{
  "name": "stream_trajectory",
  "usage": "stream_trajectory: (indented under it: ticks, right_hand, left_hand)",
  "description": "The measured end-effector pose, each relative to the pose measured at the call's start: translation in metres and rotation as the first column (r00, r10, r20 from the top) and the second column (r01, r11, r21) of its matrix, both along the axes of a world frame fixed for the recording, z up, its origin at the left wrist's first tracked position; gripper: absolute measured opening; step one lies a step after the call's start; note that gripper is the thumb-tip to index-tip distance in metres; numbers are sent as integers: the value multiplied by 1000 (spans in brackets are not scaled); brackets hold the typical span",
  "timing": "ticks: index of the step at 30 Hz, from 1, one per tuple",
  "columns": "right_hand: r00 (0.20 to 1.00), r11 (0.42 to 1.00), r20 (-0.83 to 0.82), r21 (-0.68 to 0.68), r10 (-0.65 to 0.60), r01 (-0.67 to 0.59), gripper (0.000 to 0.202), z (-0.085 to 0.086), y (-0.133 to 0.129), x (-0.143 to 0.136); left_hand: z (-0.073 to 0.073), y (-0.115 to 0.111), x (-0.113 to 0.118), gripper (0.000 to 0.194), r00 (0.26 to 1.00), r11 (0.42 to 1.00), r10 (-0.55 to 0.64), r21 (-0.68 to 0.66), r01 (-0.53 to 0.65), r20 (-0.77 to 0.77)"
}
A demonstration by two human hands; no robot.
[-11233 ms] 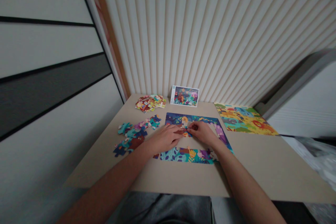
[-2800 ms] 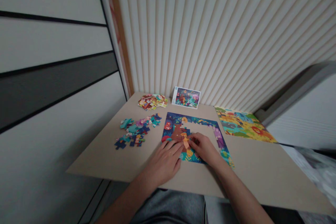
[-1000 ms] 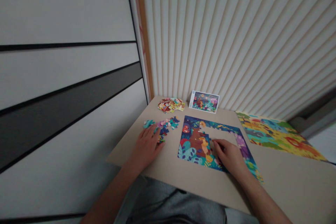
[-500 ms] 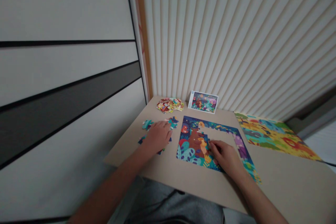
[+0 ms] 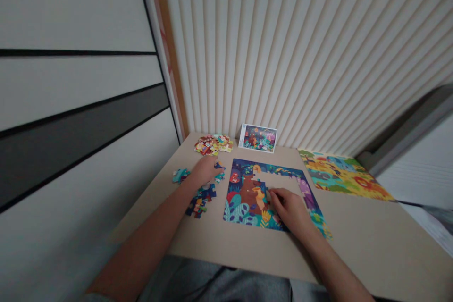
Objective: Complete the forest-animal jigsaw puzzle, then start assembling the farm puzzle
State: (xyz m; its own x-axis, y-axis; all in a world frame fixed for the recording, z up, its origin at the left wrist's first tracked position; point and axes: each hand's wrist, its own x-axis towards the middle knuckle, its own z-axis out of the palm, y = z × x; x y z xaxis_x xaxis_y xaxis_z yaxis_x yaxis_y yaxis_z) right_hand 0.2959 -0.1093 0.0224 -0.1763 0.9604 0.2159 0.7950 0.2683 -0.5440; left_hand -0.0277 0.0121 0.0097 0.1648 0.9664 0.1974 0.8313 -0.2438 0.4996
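A partly assembled puzzle (image 5: 244,193) with a bear and night forest lies on the table, its upper right middle showing bare tabletop. My right hand (image 5: 288,207) rests at the edge of that gap, thumb and forefinger pinched together; what is between them is too small to make out. Over the loose blue and teal pieces (image 5: 205,193) on the left reaches my left hand (image 5: 206,170), its fingers bent down onto the upper pieces, and whether it grips one is hidden. Several teal pieces (image 5: 181,175) lie left of that hand.
Behind the loose pieces is a pile of red and yellow pieces (image 5: 213,144). A picture card (image 5: 258,138) leans at the back against a pleated blind (image 5: 262,47). A yellow animal puzzle (image 5: 343,174) lies at the right back.
The camera view has shifted, so the table appears further left. My left hand has moved toward the back of the loose pieces, uncovering the nearer ones. My right hand has stayed at the puzzle gap.
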Motion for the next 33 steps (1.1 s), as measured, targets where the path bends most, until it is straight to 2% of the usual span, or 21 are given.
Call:
stream_trajectory:
  ticks: [3, 9, 11, 12, 14, 17, 20, 24, 26, 27, 28, 30, 32, 33]
  right_hand:
    - [1000, 1000, -11, -8, -2, 2, 38, 1, 0, -2]
    - [994, 1000, -106, -10, -27, 26, 38, -1, 1, -1]
    - [984, 999, -177, -26, -33, 29, 39, -2, 2, -3]
    - [975, 999, -222, -40, -33, 25, 39, -2, 3, -5]
    - [950, 998, -313, -66, -22, 1, 40, -1, 7, -11]
    - [911, 995, -410, -76, 32, -69, 39, 5, 15, -25]
    - [875, 983, -470, -76, 114, -169, 37, 16, 25, -36]
    - [857, 966, -489, -99, 163, -240, 33, 22, 40, -43]
    - [849, 964, -504, -107, 160, -245, 33, 19, 49, -41]
    - [837, 966, -526, -103, 150, -238, 32, 17, 53, -39]
    - [825, 971, -549, -95, 134, -220, 33, 14, 58, -35]
    - [815, 987, -573, -64, 83, -145, 41, 6, 69, -25]
    - [837, 998, -547, -38, 24, -53, 46, -1, 80, -10]
    - [854, 999, -520, -34, -5, -15, 46, -4, 85, -2]
  left_hand:
    - [-2, 3, -4, 27, 992, 1000, 3, -20, 0, 128]
    - [6, 0, -2, 18, 926, 999, 30, 26, -43, 375]
    - [11, -4, 5, 22, 850, 999, 4, 32, -25, 526]
    - [14, -8, 10, 24, 783, 1000, -24, 24, 11, 621]
    - [19, -17, 24, 31, 608, 989, -84, -7, 146, 790]
    - [22, -33, 48, 39, 443, 943, -101, -56, 329, 891]
    - [17, -46, 69, 43, 351, 909, -79, -77, 410, 933]
    - [5, -54, 87, 42, 298, 875, -82, -74, 478, 951]
    - [-1, -55, 91, 38, 324, 876, -121, -53, 479, 938]
    - [-3, -56, 91, 34, 372, 888, -155, -36, 458, 915]
    - [-5, -56, 90, 28, 445, 908, -193, -13, 419, 875]
    - [-4, -56, 87, 18, 638, 944, -267, 61, 325, 722]
    - [-1, -58, 82, 17, 807, 949, -314, 159, 272, 500]
    - [1, -58, 80, 18, 858, 941, -333, 199, 274, 391]
